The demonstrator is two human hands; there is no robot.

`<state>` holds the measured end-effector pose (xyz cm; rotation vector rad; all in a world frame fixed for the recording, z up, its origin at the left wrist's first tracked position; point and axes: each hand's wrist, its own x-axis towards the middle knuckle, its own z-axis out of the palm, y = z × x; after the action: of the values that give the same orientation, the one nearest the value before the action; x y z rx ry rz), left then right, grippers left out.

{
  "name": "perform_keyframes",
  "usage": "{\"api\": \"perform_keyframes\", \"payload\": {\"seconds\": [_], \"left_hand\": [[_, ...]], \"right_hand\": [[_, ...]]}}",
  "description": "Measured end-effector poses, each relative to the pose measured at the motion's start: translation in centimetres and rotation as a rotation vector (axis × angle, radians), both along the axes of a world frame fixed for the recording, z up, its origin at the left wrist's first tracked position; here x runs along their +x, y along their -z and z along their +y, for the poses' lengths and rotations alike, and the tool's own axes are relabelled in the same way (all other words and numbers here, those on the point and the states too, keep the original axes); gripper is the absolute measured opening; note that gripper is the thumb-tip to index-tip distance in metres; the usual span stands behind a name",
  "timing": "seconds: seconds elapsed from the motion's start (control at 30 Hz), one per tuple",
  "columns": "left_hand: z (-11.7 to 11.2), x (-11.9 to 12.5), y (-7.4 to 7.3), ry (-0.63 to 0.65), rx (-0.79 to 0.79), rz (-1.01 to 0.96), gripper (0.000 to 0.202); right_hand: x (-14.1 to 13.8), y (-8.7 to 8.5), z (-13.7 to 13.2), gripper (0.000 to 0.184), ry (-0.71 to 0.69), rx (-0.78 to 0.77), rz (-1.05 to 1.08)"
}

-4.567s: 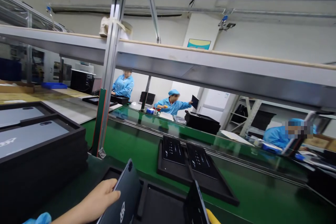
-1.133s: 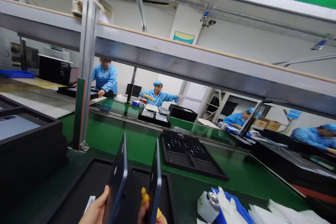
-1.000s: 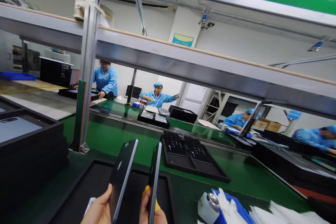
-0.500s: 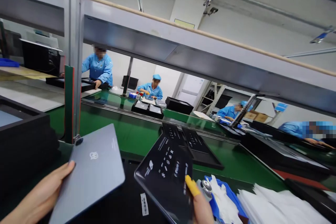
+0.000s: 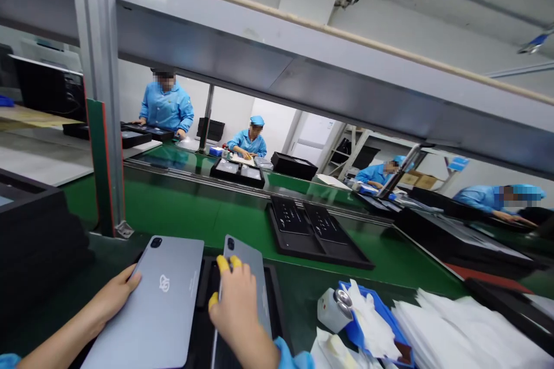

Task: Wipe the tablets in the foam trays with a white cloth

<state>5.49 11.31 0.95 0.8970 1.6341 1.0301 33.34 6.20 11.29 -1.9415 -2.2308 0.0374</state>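
My left hand [image 5: 113, 295] grips the left edge of a grey tablet [image 5: 153, 305] that lies back-up, logo and camera showing, over the left slot of a black tray [image 5: 274, 294]. My right hand [image 5: 234, 305], with yellow finger cots on its fingertips, rests flat with fingers stretched on the back of a second grey tablet [image 5: 249, 277] lying in the tray's right slot. Both tablets lie nearly flat at the near edge of the green bench.
A black tray with two dark tablets [image 5: 314, 233] sits on the green conveyor [image 5: 194, 210], another tray [image 5: 237, 172] farther back. A blue bin [image 5: 361, 328] with a metal-capped block and white sheets [image 5: 467, 334] lies right. Stacked black trays [image 5: 34, 230] stand left. Several workers in blue sit opposite.
Both tablets were held upright on edge a second ago. They have since been tilted down and laid back-up onto the tray. The right tablet was turned over from its dark printed face.
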Motion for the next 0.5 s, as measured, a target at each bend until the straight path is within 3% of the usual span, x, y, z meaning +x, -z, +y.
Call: {"api": "perform_keyframes", "payload": {"seconds": [0.17,0.27,0.33,0.4,0.5], "left_hand": [[0.4,-0.7,0.1,-0.017,0.075,0.214,0.055],[0.6,-0.5,0.5,-0.027,0.122,0.326,0.052],[0.6,-0.4,0.6,-0.016,0.163,0.385,0.050],[0.3,-0.3,0.4,0.011,0.215,0.432,0.048],[-1.8,0.6,-0.1,0.076,0.338,0.494,0.051]], "right_hand": [[-1.8,4.7,1.7,0.061,-0.069,-0.096,-0.039],[-1.0,5.6,2.6,0.056,-0.078,-0.111,-0.032],[-0.1,4.5,2.8,0.060,-0.093,-0.177,-0.002],[0.8,2.3,2.1,0.070,-0.101,-0.267,0.123],[1.8,-1.0,-1.3,0.069,-0.238,-0.258,0.421]]}}
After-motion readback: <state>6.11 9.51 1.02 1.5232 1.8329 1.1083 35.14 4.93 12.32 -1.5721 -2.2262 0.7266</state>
